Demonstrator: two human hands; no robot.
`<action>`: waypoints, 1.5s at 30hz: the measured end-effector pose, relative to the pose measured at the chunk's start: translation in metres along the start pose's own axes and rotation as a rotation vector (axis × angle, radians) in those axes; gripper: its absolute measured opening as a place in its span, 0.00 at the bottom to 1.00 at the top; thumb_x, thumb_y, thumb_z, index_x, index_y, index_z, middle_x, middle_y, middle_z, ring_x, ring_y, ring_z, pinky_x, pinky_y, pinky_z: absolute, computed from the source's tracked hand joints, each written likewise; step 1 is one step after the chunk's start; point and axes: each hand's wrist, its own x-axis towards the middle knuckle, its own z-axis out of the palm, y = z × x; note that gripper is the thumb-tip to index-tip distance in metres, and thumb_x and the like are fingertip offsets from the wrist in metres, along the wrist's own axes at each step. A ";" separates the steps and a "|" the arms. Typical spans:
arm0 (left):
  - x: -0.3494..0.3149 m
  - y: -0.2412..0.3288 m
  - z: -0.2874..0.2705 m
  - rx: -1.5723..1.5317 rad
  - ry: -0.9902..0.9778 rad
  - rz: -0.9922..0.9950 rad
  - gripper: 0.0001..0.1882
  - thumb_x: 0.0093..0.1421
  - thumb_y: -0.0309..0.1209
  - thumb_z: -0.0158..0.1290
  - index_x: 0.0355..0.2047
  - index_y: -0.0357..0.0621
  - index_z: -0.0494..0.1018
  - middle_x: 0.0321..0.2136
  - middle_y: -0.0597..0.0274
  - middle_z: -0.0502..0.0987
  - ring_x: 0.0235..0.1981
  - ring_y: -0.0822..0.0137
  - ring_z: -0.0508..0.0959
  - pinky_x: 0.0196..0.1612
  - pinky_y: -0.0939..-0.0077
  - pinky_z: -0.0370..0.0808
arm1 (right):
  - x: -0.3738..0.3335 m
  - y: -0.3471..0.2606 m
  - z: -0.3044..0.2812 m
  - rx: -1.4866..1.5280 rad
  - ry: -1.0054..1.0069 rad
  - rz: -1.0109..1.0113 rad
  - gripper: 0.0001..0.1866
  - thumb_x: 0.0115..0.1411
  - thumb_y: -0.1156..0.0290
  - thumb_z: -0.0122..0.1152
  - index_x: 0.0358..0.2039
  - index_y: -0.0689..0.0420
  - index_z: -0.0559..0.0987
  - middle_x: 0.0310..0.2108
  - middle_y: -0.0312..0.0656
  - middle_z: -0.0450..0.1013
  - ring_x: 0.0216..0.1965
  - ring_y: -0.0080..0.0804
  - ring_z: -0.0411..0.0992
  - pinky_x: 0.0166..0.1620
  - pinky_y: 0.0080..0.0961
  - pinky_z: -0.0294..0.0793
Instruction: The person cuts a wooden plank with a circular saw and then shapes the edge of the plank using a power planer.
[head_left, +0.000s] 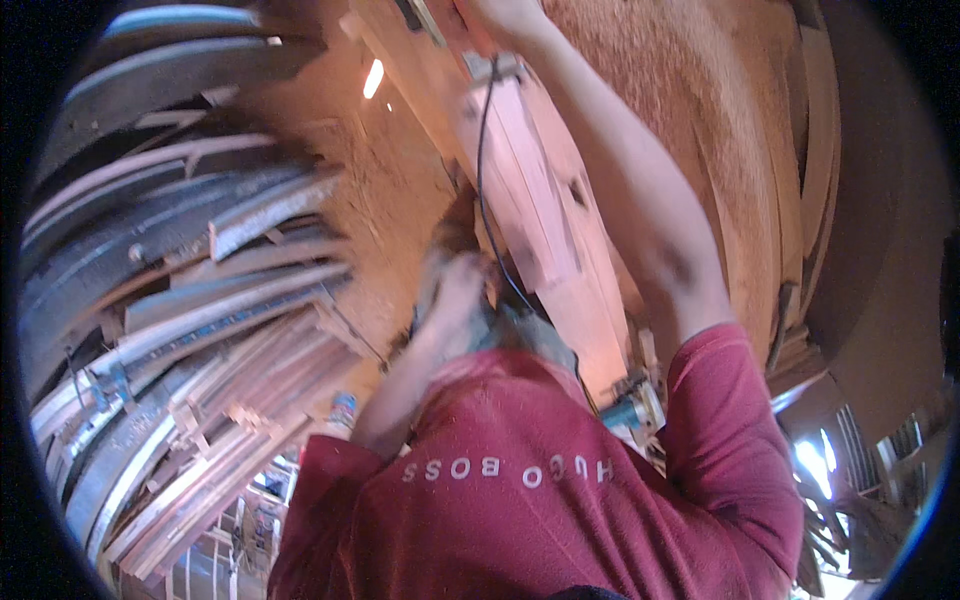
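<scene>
A pale, pinkish wooden block (525, 185) lay lengthwise on the wooden bench (590, 330), leaving a bare strip toward the bench's right edge; a dark slot (577, 192) opened in that strip. The right arm reached along the right edge to the bench's far end, where the right hand (508, 14) was cut by the border of the view, close to a grey metal fitting (492, 68) at the block's far end; whether its fingers were spread or gripping could not be told. The left hand (462, 285), blurred, was held low in front of the body, left of the bench, with its fingers drawn close together; what it held, if anything, could not be told. A dark cable (481, 170) ran from the fitting along the block's left side toward the red shirt (560, 530). A teal power tool (625, 413) sat by the bench's near right corner, beside the right sleeve. Brown sawdust (390, 200) covered the ground beyond the bench's left edge, and farther left stood stacked timber (225, 400), with a blue-and-white can (343, 408) near it.
</scene>
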 end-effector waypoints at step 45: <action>-0.079 -0.138 0.039 1.056 -0.217 0.343 0.14 0.52 0.38 0.60 0.41 0.59 0.81 0.47 0.55 0.79 0.53 0.47 0.75 0.60 0.50 0.66 | -0.502 -0.070 -0.104 0.071 -0.173 0.579 0.23 0.70 0.52 0.51 0.35 0.63 0.76 0.20 0.39 0.70 0.23 0.25 0.70 0.26 0.26 0.68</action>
